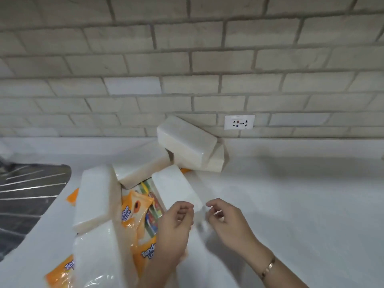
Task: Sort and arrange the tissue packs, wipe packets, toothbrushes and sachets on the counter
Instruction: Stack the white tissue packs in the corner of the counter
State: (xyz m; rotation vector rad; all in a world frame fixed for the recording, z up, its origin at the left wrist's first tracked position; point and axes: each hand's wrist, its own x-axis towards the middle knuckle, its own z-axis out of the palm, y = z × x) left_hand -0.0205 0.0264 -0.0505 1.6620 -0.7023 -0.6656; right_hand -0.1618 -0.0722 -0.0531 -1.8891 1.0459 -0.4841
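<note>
Sorting looks barely begun tbh: tissue packs [187, 146] and orange wipe packets [133, 206] are heaped on the desk [291, 204], a small pale thing [200, 220] (too blurred to name) is pinched by the fingers [186, 206] of left hand [176, 223] and right hand [225, 219], so a bare spot is probably needed next.

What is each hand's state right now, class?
Left hand: fingers curled, pinching a small blurred whitish item.
Right hand: fingers curled, pinching the same item.

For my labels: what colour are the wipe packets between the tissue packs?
The wipe packets are orange with blue lettering, best seen in the head view.
</note>
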